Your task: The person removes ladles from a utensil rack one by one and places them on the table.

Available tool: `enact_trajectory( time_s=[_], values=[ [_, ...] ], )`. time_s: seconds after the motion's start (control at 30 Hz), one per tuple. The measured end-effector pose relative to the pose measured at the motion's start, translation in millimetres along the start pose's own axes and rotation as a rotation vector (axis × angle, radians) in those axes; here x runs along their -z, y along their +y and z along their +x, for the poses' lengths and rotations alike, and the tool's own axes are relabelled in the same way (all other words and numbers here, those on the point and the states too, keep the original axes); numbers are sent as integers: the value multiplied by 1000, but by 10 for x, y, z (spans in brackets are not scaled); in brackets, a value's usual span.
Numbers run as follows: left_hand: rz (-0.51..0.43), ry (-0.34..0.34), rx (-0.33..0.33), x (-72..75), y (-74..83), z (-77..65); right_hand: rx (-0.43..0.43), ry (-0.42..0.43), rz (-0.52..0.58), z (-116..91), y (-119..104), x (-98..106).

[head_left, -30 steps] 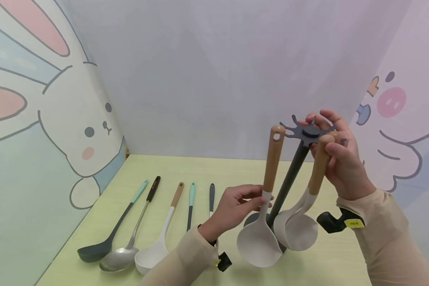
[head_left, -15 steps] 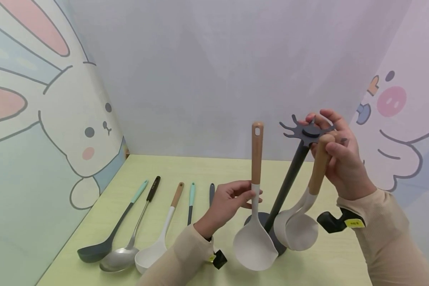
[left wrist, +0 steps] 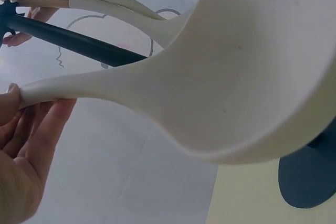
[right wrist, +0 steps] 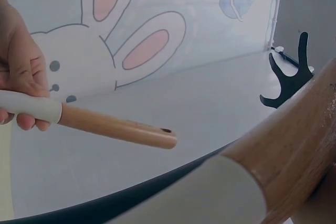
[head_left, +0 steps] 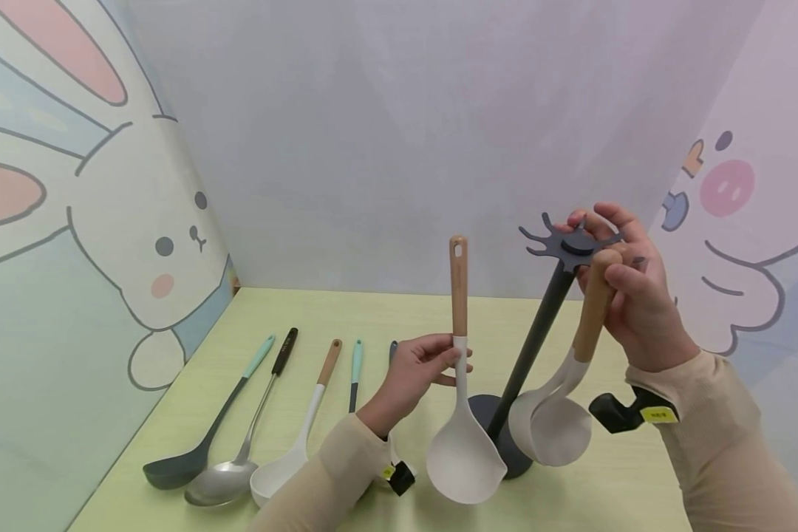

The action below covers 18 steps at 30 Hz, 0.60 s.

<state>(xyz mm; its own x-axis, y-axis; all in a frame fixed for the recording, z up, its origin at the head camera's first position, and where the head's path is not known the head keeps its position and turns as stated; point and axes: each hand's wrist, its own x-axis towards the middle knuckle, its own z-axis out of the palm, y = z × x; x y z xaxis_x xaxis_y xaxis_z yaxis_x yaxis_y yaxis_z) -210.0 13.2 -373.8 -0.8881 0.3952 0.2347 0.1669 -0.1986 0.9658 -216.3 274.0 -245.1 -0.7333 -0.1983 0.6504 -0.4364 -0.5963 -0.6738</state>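
Observation:
Between thumb and fingers, my left hand (head_left: 406, 380) pinches the white neck of a ladle (head_left: 465, 458) that has a wooden handle. It is held upright, bowl down, to the left of a dark utensil rack (head_left: 539, 332). In the left wrist view its white bowl (left wrist: 247, 72) fills much of the picture. Two similar ladles (head_left: 561, 432) hang close together on the rack's right side. At the rack's top, my right hand (head_left: 645, 310) grips a wooden handle (head_left: 595, 314) with its thumb; its other fingers reach behind the prongs (head_left: 535, 238), partly hidden.
On the pale table (head_left: 266, 303) at left lie a dark ladle (head_left: 176, 469), a metal ladle (head_left: 219, 484) with a black handle and another white ladle (head_left: 275, 476). A mint-handled utensil (head_left: 357, 362) and a grey handle (head_left: 393, 347) are partly hidden by my left arm.
My left hand has moved left and slightly down with the ladle, whose handle has come away from the rack's prongs and turned more upright. My right hand and the hanging ladles have stayed in place.

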Motion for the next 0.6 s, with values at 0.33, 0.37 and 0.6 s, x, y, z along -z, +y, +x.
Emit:
enact_trajectory(
  time_s=[0.33,0.37,0.6],
  values=[
    [-38,75,84,82,-252,65,-13,3,2,-10,-9,8],
    [-41,80,93,89,-276,70,-15,4,0,-11,-10,7],
    [-42,110,158,132,-431,109,-19,2,11,-7,-7,6]
  ],
)
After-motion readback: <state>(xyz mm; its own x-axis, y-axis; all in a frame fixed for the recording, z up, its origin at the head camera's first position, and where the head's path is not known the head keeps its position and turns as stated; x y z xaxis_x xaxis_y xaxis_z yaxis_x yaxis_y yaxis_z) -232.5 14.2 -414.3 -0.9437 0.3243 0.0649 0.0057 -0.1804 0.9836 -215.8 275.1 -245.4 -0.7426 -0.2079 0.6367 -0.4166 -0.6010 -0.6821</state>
